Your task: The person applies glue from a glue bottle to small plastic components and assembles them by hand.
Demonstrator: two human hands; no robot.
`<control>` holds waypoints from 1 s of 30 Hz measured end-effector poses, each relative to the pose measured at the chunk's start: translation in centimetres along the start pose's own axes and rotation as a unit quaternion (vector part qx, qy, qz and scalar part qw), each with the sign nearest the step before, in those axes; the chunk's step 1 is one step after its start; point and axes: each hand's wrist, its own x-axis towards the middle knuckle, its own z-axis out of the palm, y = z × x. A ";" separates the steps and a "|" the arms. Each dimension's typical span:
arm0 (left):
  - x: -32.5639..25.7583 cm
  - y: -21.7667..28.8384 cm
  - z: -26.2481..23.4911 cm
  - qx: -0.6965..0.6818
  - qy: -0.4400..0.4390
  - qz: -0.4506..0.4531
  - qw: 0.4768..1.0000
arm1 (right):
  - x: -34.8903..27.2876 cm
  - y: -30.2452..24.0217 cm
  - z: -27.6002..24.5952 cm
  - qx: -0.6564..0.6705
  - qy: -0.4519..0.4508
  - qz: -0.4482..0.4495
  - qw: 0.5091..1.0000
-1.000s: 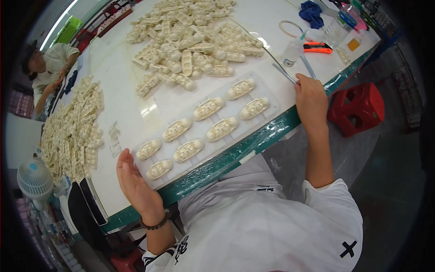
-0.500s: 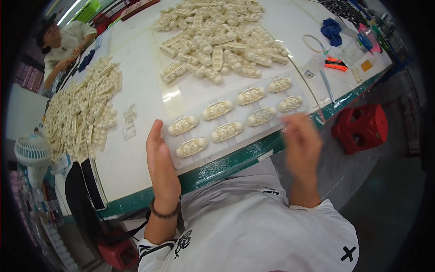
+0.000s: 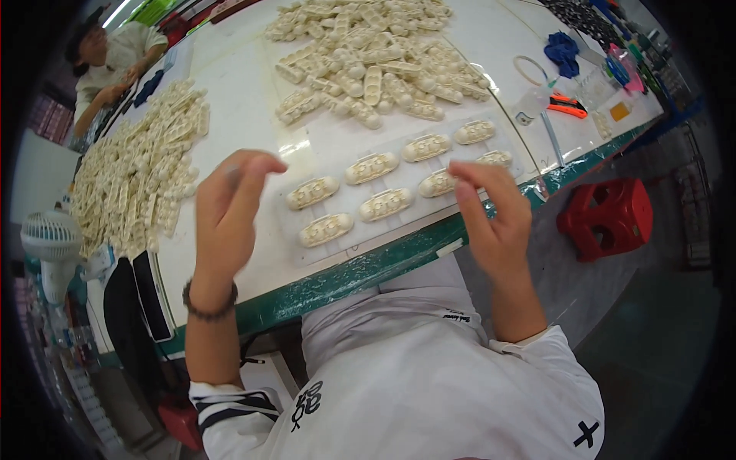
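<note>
Two rows of cream moulded plastic pieces (image 3: 386, 205), long and oval with small bumps, lie on a translucent flat tray (image 3: 295, 247) at the table's near edge. My left hand (image 3: 226, 211) hovers just left of the tray, its fingers bent but apart, with nothing visible in them. Over the tray's right end is my right hand (image 3: 498, 218), thumb and forefinger apart and nothing seen between them. It partly hides the pieces at that end. Neither hand clearly touches a piece.
Beyond the tray rises a large pile of cream pieces (image 3: 372, 69); another pile (image 3: 138, 172) spreads at left. An orange utility knife (image 3: 567, 106) and blue cloth (image 3: 562, 54) lie at right. A red stool (image 3: 606, 221), a fan (image 3: 51, 238) and a co-worker (image 3: 115, 65) are nearby.
My left hand has moved left and up, away from the tray's left edge. My right hand has moved slightly left and up, over the tray's right end.
</note>
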 end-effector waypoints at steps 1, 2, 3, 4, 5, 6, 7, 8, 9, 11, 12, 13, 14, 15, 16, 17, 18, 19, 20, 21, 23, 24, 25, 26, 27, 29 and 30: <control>0.8 -1.4 -0.5 0.058 -0.005 -0.010 0.998 | 1.1 0.4 0.0 -0.068 -0.024 -0.037 0.997; 1.1 -3.2 -0.8 0.115 -0.009 -0.022 0.993 | 1.9 0.6 0.4 -0.136 -0.049 -0.075 0.987; 1.4 -4.3 -0.9 0.118 -0.003 -0.026 0.993 | 2.3 0.6 1.0 -0.131 -0.053 -0.078 0.987; 1.7 -5.2 -0.9 0.105 0.007 -0.044 0.994 | 2.6 0.6 1.7 -0.168 -0.104 -0.108 0.974; 1.7 -5.9 -1.0 0.091 0.018 -0.061 0.994 | 2.9 0.5 2.3 -0.204 -0.155 -0.138 0.957; 1.6 -6.3 -1.2 0.086 0.018 -0.062 0.994 | 2.9 0.3 2.8 -0.200 -0.159 -0.141 0.956; 1.4 -6.3 -1.0 0.084 0.020 -0.066 0.994 | 2.8 0.2 3.1 -0.232 -0.207 -0.128 0.942; 1.2 -6.1 -0.8 0.079 0.014 -0.071 0.994 | 2.7 0.0 3.3 -0.264 -0.255 -0.115 0.923; 1.0 -6.1 -0.6 0.074 0.009 -0.077 0.994 | 2.6 0.0 3.4 -0.264 -0.260 -0.115 0.922; 0.6 -6.6 -0.5 0.067 0.009 -0.078 0.995 | 2.5 -0.2 3.6 -0.297 -0.227 -0.140 0.917; 0.5 -6.9 -0.5 0.061 0.006 -0.074 0.995 | 2.5 -0.3 3.7 -0.297 -0.232 -0.141 0.915; 0.4 -7.0 -0.5 0.058 0.007 -0.077 0.995 | 2.6 -0.3 3.7 -0.320 -0.229 -0.152 0.907; 0.4 -7.0 -0.6 0.075 0.001 -0.075 0.994 | 2.7 -0.4 3.8 -0.343 -0.227 -0.162 0.897; 0.3 -7.0 -0.6 0.092 -0.006 -0.072 0.993 | 3.0 -0.5 3.6 -0.344 -0.231 -0.162 0.896; 0.3 -7.0 -0.7 0.089 -0.004 -0.074 0.993 | 3.5 -0.6 3.3 -0.319 -0.244 -0.164 0.901; 0.2 -7.0 -0.7 0.093 -0.002 -0.072 0.993 | 4.0 -0.5 3.0 -0.295 -0.258 -0.165 0.905; 0.1 -7.1 -0.7 0.098 0.000 -0.070 0.993 | 4.4 -0.1 2.6 -0.295 -0.261 -0.166 0.904; 0.1 -7.0 -0.8 0.094 0.000 -0.070 0.993 | 5.0 0.4 2.0 -0.276 -0.228 -0.160 0.920; 0.1 -7.0 -0.8 0.101 -0.006 -0.051 0.994 | 5.5 0.9 1.2 -0.259 -0.195 -0.151 0.934; 0.2 -7.0 -0.8 0.108 -0.013 -0.033 0.993 | 6.1 1.3 0.4 -0.263 -0.196 -0.150 0.933; 0.1 -7.0 -0.8 0.113 -0.011 -0.019 0.993 | 7.3 2.2 -1.1 -0.294 -0.212 -0.124 0.924; 0.0 -7.0 -0.7 0.121 -0.009 -0.005 0.993 | 7.4 3.5 -1.5 -0.301 -0.219 -0.180 0.910; 0.0 -6.9 -0.7 0.118 -0.009 -0.004 0.993 | 7.7 3.8 -1.7 -0.304 -0.219 -0.180 0.909; -0.1 -6.8 -0.7 0.128 -0.009 -0.005 0.992 | 7.9 4.0 -1.8 -0.277 -0.267 -0.131 0.914; -0.1 -6.8 -0.7 0.137 -0.008 -0.006 0.991 | 8.1 4.0 -1.9 -0.248 -0.313 -0.081 0.913; -0.1 -6.9 -0.6 0.142 -0.009 -0.002 0.990 | 8.5 4.1 -1.8 -0.251 -0.303 -0.106 0.913; 0.0 -7.0 -0.6 0.148 -0.011 0.003 0.989 | 8.6 4.1 -1.7 -0.253 -0.291 -0.131 0.913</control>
